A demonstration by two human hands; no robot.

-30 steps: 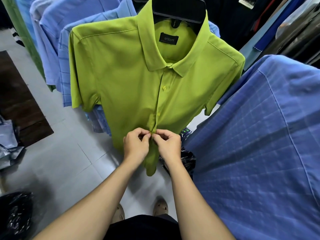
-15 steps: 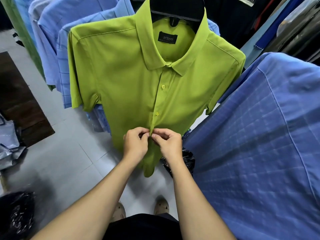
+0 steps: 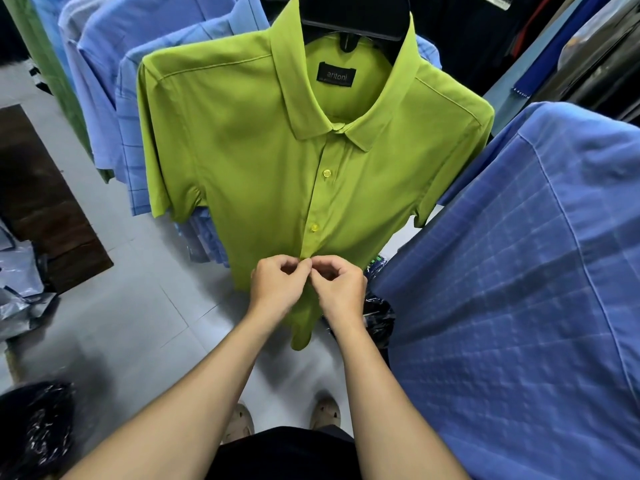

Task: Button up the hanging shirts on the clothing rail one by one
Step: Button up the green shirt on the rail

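A lime green short-sleeved shirt (image 3: 256,174) hangs facing me on a black hanger (image 3: 353,15). Two yellow buttons (image 3: 327,173) on its placket are fastened, one below the other. My left hand (image 3: 277,289) and my right hand (image 3: 341,292) meet at the placket just under the lower fastened button. Both pinch the green cloth between thumb and fingers. The button they work on is hidden by my fingertips. The shirt's tail hangs loose below my hands.
A blue checked shirt (image 3: 519,289) hangs close on my right. Light blue shirts (image 3: 114,74) hang in a row behind the green one on the left. Dark garments (image 3: 588,57) fill the upper right. Plastic bags (image 3: 20,289) and a dark mat (image 3: 38,202) lie on the grey floor.
My hands stay at the same spot on the placket, with small finger movements. The view has shifted slightly.
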